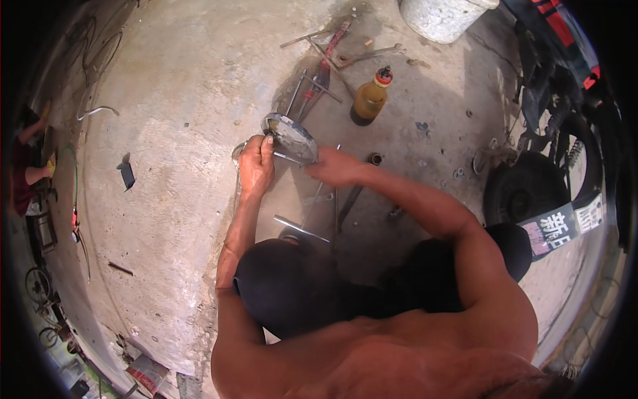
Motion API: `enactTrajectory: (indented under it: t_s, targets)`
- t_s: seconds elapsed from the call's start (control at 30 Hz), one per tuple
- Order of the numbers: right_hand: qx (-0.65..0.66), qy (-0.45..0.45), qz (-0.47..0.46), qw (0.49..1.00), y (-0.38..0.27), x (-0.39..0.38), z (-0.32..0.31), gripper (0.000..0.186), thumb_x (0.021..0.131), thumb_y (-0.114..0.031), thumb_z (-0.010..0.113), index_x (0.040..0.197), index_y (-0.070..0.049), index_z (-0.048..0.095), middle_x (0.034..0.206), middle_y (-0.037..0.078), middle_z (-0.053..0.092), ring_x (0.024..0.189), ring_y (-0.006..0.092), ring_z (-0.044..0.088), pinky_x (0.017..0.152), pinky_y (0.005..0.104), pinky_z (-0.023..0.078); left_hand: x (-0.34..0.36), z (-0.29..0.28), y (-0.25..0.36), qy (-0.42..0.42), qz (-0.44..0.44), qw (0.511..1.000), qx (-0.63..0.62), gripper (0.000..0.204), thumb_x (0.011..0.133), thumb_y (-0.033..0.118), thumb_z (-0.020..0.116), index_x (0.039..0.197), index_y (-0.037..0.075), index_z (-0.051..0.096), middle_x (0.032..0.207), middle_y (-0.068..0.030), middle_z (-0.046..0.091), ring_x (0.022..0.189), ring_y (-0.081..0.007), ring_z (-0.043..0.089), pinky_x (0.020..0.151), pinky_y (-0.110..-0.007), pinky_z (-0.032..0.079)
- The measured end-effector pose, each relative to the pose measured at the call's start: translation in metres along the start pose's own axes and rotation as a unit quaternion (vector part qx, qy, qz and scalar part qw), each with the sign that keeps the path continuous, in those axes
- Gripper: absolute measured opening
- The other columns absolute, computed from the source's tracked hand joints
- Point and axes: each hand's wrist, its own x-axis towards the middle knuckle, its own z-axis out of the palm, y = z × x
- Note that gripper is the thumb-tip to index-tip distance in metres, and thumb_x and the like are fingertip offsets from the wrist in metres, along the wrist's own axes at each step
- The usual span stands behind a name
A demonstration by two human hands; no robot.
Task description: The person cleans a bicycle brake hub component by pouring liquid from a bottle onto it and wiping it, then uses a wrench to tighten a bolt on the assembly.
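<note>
Just above frame centre, the left hand (256, 165) grips a round metal plate (293, 139) by its rim; the right hand's (335, 166) finger state I cannot tell. Likely stiff, weighty; best held by opposite rims.

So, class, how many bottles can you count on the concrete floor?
1: the yellow-brown bottle stands beyond the right hand, right of the round metal part; others may be hidden.

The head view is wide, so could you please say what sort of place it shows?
Probably an outdoor vehicle-repair spot: a wrench lies on the concrete ground, a black wheel is at right, and the left hand holds a round metal part.
</note>
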Motion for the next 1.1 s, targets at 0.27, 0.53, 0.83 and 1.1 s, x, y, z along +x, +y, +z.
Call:
enactTrajectory:
  t_s: [0.27,0.53,0.83,1.1]
  targets:
    - [-0.038,-0.020,0.056,0.998,-0.016,-0.005,0.010,0.054,0.088,-0.012,0.061,0.138,-0.004,0.044,0.096,0.023,0.069,0.094,0.0447,0.067,0.075,0.0525,0.053,-0.005,-0.001,0.000,-0.075,-0.355,0.690,-0.626,0.027,0.099,0.032,0.058,0.087,0.009,0.060,0.062,-0.0008,0.053,0.045,-0.0130,0.041,0.046,-0.027,0.037]
    - [-0.084,-0.017,0.026,0.996,-0.008,-0.001,-0.014,0.058,0.087,-0.014,0.063,0.141,-0.008,0.040,0.098,0.023,0.069,0.094,0.0444,0.067,0.077,0.0511,0.053,0.004,0.004,0.004,-0.064,-0.154,0.953,-0.251,0.029,0.106,0.024,0.052,0.086,0.006,0.061,0.068,-0.0033,0.055,0.057,-0.0150,0.053,0.054,-0.033,0.042]
    - [-0.010,-0.039,0.084,0.996,-0.005,-0.001,0.011,0.052,0.090,-0.012,0.059,0.140,-0.005,0.045,0.098,0.024,0.068,0.096,0.0442,0.067,0.077,0.0535,0.053,0.002,0.013,-0.020,-0.110,-0.376,0.551,-0.737,0.027,0.099,0.031,0.055,0.087,0.007,0.060,0.078,-0.0065,0.061,0.053,-0.0188,0.052,0.048,-0.034,0.042]
    - [-0.019,-0.021,0.026,0.999,0.012,-0.006,-0.006,0.057,0.087,-0.010,0.062,0.140,-0.004,0.043,0.100,0.025,0.067,0.097,0.0438,0.067,0.076,0.0524,0.054,0.004,0.011,-0.010,-0.044,-0.073,0.960,-0.267,0.020,0.104,0.020,0.054,0.100,0.004,0.066,0.090,-0.0055,0.070,0.074,-0.0209,0.063,0.065,-0.037,0.051]
